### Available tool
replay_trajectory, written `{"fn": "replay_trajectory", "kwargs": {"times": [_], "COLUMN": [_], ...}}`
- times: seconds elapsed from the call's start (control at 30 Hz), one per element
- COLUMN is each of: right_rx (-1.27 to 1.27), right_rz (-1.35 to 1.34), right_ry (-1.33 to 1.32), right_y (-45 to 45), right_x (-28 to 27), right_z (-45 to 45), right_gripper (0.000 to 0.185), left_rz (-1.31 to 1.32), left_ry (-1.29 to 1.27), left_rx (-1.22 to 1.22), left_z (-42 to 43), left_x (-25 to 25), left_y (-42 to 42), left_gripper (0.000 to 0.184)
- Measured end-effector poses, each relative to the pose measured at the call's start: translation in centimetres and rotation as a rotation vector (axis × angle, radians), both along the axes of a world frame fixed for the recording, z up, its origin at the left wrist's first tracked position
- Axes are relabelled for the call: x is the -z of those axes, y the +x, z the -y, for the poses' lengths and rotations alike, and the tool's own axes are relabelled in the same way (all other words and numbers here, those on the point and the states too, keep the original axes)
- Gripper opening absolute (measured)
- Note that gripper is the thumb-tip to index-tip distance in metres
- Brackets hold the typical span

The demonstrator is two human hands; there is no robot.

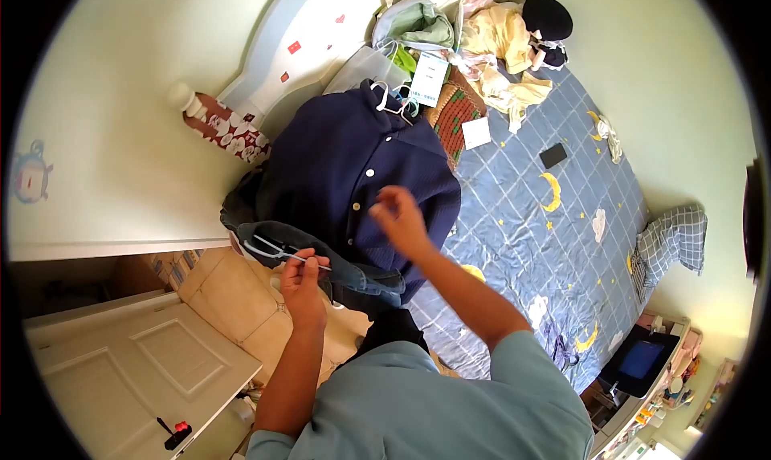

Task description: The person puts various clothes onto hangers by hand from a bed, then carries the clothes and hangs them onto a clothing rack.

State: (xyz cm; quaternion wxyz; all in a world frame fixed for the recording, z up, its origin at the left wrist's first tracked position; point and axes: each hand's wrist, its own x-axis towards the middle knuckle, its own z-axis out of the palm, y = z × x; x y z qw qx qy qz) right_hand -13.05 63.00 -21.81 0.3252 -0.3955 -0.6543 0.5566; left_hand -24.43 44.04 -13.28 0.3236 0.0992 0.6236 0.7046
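Observation:
My left hand is closed on a thin pale clothes hanger, its fingertips pinching one end. The hanger lies against dark denim clothing near the bed's edge. Above it, a navy button-front jacket is spread out with light buttons down its front. A white hanger hook sticks out at the jacket's collar. My right hand is over the jacket's lower front, slightly blurred, thumb and fingers apart and nothing visible in them. Whether it touches the cloth is unclear.
The bed has a blue checked cover. A phone, a woven box, yellow clothing and a black hat lie on it. A white door stands at lower left, a desk with a screen at lower right.

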Motion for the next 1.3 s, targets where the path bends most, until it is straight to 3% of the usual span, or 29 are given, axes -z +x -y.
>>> {"fn": "replay_trajectory", "kwargs": {"times": [0.1,0.17,0.27,0.37,0.47,0.57,0.7,0.8,0.9,1.1,1.2,1.23,1.27,1.3], "right_rx": [0.246,0.278,0.195,0.192,0.068,0.025,-0.196,-0.299,-0.535,-0.707,-0.842,-0.872,-0.513,-0.245], "right_rz": [0.358,0.53,0.69,0.793,0.615,0.241,0.133,-0.046,0.049,-0.027,-0.12,-0.181,-0.433,-0.397], "right_ry": [0.351,0.407,0.089,0.137,0.014,-0.032,-0.125,-0.19,-0.14,0.249,0.101,-0.265,-0.74,-0.594], "right_y": [1.5,2.5,3.0,2.7,3.1,3.6,4.8,4.5,4.7,4.1,3.4,3.6,3.3,2.3], "right_x": [8.9,11.4,14.4,13.5,12.4,8.4,-0.2,-1.5,-4.2,-2.9,-4.7,-1.7,0.7,3.0], "right_z": [-10.7,-15.7,-19.1,-19.4,-20.0,-18.8,-13.4,-8.3,-6.2,-6.3,-8.8,-9.8,-10.4,-12.5], "right_gripper": [0.055,0.067,0.078,0.073,0.057,0.04,0.038,0.04,0.039,0.035,0.034,0.032,0.027,0.02], "left_rz": [0.029,0.05,0.07,0.077,0.068,0.046,0.051,0.084,0.222,0.282,0.269,0.252,0.236,0.22], "left_ry": [-0.023,-0.033,-0.061,-0.091,-0.113,-0.105,-0.083,-0.071,-0.044,-0.089,-0.165,-0.137,-0.109,-0.08], "left_rx": [0.065,0.091,0.1,0.101,0.123,0.155,0.16,0.141,0.092,0.057,-0.018,-0.034,-0.051,-0.073], "left_z": [-3.7,-5.8,-8.0,-9.6,-11.2,-12.6,-14.3,-15.3,-15.4,-13.9,-13.2,-13.0,-12.8,-12.6], "left_x": [1.0,1.2,1.7,1.9,1.9,2.0,1.5,1.2,1.0,0.5,0.6,0.8,1.2,1.4], "left_y": [-0.4,-0.4,-0.8,-1.2,-1.5,-1.6,-1.6,-1.5,-1.5,-1.9,-2.2,-2.4,-2.6,-2.7], "left_gripper": [0.017,0.017,0.016,0.017,0.018,0.02,0.02,0.023,0.024,0.022,0.02,0.02,0.019,0.018]}}
